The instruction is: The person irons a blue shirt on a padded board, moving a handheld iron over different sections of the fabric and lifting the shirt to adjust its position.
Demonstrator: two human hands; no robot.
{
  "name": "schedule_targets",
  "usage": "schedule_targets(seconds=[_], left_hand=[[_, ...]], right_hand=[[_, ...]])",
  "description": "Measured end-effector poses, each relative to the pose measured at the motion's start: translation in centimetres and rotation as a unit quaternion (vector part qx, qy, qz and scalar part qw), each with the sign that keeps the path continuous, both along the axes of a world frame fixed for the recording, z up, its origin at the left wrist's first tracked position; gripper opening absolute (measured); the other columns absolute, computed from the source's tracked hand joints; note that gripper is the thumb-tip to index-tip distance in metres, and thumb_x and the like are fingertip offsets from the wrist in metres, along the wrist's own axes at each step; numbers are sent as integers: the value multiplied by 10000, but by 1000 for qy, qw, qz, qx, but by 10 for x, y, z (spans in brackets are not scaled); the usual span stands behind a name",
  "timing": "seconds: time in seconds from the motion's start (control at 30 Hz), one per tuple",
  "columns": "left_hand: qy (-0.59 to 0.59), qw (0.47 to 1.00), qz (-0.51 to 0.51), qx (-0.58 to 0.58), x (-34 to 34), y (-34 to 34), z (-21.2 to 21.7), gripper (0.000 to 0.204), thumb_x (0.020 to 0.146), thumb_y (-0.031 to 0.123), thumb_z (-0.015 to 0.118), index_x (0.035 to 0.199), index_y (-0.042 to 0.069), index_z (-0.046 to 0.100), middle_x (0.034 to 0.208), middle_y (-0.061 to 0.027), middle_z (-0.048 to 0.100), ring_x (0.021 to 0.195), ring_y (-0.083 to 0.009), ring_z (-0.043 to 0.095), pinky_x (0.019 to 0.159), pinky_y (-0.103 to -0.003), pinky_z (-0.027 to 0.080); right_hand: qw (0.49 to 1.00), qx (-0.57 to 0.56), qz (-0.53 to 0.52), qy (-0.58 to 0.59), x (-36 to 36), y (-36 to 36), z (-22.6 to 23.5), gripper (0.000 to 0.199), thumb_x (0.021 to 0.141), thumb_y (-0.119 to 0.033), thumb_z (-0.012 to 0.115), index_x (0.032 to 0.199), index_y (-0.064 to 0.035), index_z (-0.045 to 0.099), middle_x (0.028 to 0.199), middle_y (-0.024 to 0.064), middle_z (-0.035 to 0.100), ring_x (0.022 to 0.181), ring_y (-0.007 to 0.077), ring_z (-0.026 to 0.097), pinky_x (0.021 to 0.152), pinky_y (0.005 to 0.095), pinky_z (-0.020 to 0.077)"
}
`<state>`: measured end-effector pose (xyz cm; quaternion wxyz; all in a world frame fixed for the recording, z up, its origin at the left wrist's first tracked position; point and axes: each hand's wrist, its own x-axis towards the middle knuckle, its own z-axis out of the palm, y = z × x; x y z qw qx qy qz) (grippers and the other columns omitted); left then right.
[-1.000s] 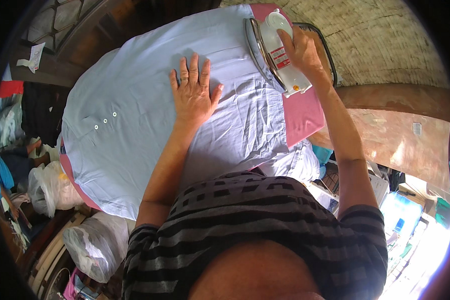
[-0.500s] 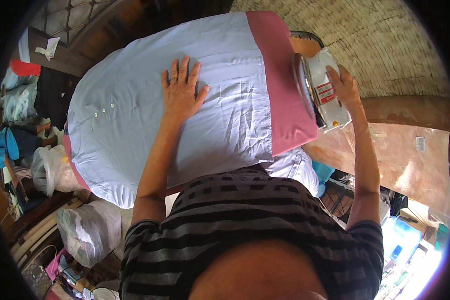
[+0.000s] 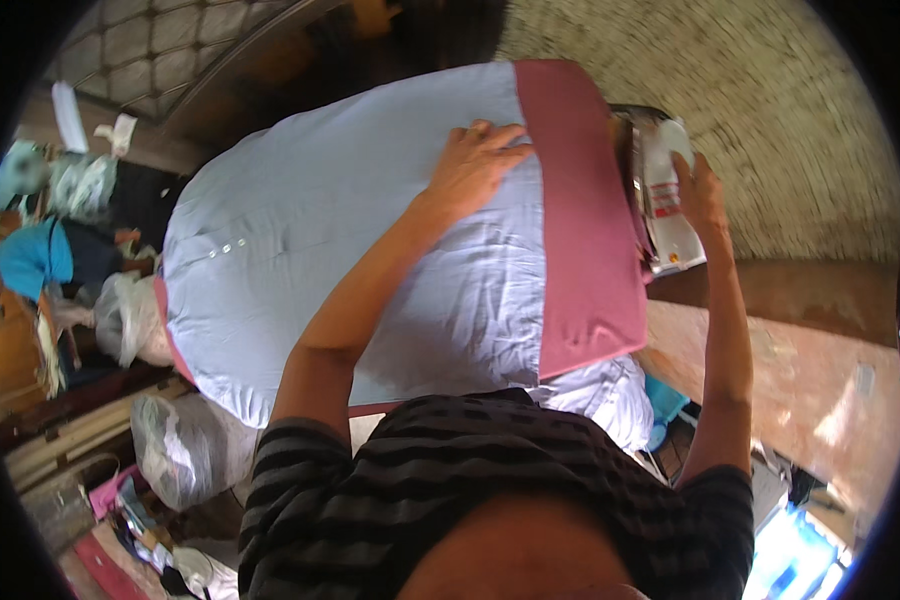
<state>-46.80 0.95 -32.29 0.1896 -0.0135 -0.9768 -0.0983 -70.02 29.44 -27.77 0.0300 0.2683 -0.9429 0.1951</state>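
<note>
Fingers of right hand (image 3: 700, 190) are wrapped round iron (image 3: 660, 195), upper right, off pink pad (image 3: 585, 250) edge. Left hand (image 3: 470, 165) is laid flat, fingers spread, on light-blue shirt (image 3: 350, 230). Iron likely heavy, rigid, hot underneath; best gripped by handle. Shirt soft, light.

A small ironing and laundry workroom.
A padded pink board (image 3: 580, 230) holds a shirt (image 3: 350, 250); stuffed plastic bags (image 3: 185, 450) sit at eight o'clock.
</note>
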Motion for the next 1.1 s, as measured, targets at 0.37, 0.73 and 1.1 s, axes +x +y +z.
schedule_targets(seconds=[0.37,0.73,1.1], left_hand=[[-89,989,-119,-19,-42,-35,21,163,816,-8,605,945,91,611,996,-48,557,992,-263,599,797,-403,543],[251,942,-123,186,-10,-43,8,299,759,-75,669,961,140,623,1020,-30,562,956,-238,598,809,-365,528],[295,923,-82,232,-11,-29,-12,411,735,-174,531,1023,102,629,1042,-95,560,981,-281,587,828,-372,502]], right_hand=[[959,-24,175,222,183,24,-46,673,882,-313,696,1413,5,432,1368,264,468,1201,428,489,974,512,399],[995,-81,-29,46,336,-25,-63,514,812,-220,746,1212,34,546,1167,207,562,1060,388,519,952,495,395],[982,-140,89,-84,320,-10,-50,186,846,-106,689,838,18,550,812,189,619,787,388,604,691,471,471]])
